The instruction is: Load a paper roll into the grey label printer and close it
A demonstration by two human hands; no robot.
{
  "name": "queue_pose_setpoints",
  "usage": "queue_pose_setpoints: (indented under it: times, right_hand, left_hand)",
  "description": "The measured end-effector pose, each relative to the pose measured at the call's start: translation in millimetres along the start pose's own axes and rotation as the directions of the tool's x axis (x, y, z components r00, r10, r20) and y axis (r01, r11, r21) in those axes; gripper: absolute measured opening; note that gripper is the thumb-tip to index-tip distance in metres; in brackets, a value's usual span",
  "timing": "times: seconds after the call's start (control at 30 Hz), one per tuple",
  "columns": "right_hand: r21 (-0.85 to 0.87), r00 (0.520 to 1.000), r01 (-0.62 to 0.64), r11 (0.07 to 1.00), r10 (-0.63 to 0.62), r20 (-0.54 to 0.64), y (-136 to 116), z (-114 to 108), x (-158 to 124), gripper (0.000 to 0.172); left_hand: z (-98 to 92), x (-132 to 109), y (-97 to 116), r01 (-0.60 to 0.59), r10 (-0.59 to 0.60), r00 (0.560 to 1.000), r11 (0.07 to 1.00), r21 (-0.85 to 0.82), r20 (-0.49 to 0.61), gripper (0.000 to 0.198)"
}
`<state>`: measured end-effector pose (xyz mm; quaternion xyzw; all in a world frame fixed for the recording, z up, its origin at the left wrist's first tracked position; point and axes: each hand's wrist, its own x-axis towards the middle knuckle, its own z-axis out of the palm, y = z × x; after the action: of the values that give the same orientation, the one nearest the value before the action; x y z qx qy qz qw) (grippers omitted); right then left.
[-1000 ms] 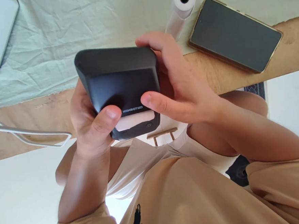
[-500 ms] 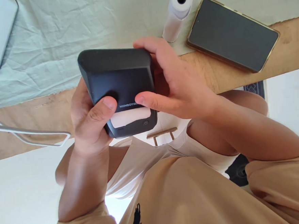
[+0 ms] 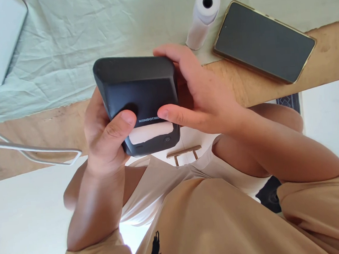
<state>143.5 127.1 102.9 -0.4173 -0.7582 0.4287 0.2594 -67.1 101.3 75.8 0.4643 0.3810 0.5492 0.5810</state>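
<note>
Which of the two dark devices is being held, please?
The black NIIMBOT device, between left hand and right hand; the gold-edged phone lies untouched.

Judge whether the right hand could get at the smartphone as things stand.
Probably yes: the smartphone lies close to the right hand, with nothing visible between them. That hand is on the black NIIMBOT printer, so it would likely have to let go first.
</note>
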Motion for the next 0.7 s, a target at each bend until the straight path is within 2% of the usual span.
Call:
queue_pose_setpoints:
  times: [0.23, 0.6, 0.7]
  right_hand:
    - [0.010, 0.999, 0.035, 0.999, -0.034, -0.017, 3.2, 0.1, 0.1, 0.077]
    - [-0.078, 1.000, -0.004, 0.997, 0.003, -0.011, 1.9, -0.8, -2.0, 0.076]
    - [-0.057, 1.000, -0.016, 0.998, 0.016, -0.009, 0.2, -0.8, -2.0, 0.076]
  left_hand:
    - [-0.1, 1.7, 0.9, -0.002, 0.002, 1.000, 1.000, 0.013, 0.005, 0.039]
    - [0.8, -0.6, 1.5, 0.040, -0.040, 0.999, 0.999, -0.005, 0.001, 0.043]
    - [0.7, -0.5, 0.4, 0.049, -0.049, 0.999, 0.998, -0.036, -0.017, 0.041]
